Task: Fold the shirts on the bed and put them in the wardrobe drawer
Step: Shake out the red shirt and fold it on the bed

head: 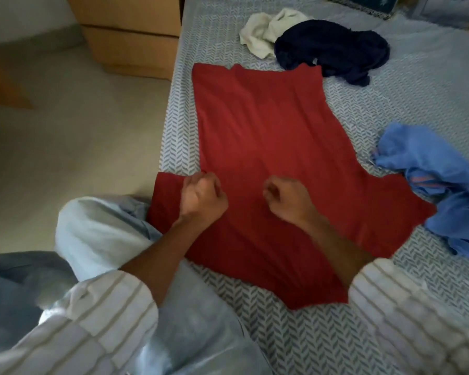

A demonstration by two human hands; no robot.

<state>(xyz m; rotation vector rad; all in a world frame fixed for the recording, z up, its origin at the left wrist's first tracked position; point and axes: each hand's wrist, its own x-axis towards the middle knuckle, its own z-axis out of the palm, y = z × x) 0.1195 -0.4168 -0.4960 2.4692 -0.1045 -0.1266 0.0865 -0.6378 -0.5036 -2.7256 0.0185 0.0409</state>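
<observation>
Both hands, left hand [202, 196] and right hand [286, 197], look curled over the red shirt [257, 125]; can't tell if they're pinching fabric. An uneven pull could skew the fold toward 3 o'clock.

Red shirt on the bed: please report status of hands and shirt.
Left hand and right hand curled over red shirt; grip unclear. Shirt spread flat, unfolded. Blue shirt touching its right sleeve.
</observation>
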